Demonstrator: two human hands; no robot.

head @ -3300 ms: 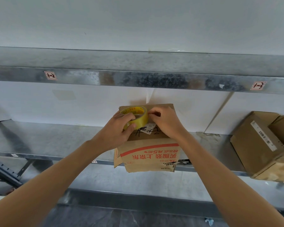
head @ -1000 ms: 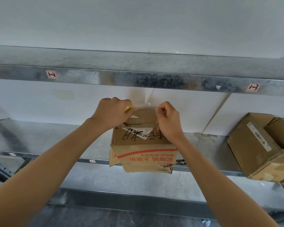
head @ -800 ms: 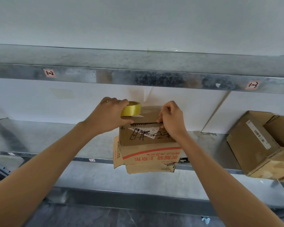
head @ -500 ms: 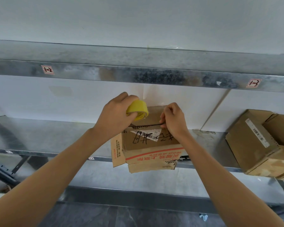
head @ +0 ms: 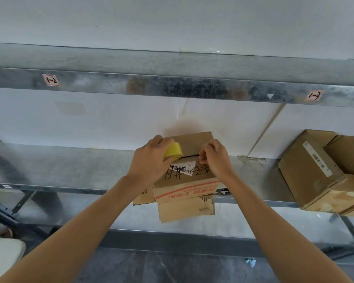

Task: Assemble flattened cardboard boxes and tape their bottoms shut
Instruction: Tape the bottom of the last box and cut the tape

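While our left hand [head: 149, 166] curls its fingers [head: 160, 139] round the yellow roll of tape [head: 173, 153], our right hand [head: 215, 158] pinches the top seam of the brown cardboard box [head: 192, 180], standing on the grey metal shelf [head: 70, 166].

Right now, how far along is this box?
Done: the box is squared up, flaps folded closed. In hand: left-hand grip holds the tape roll, right-hand grip pinches what looks like the tape end at the seam. Left: the seam shows dark, seemingly untaped.
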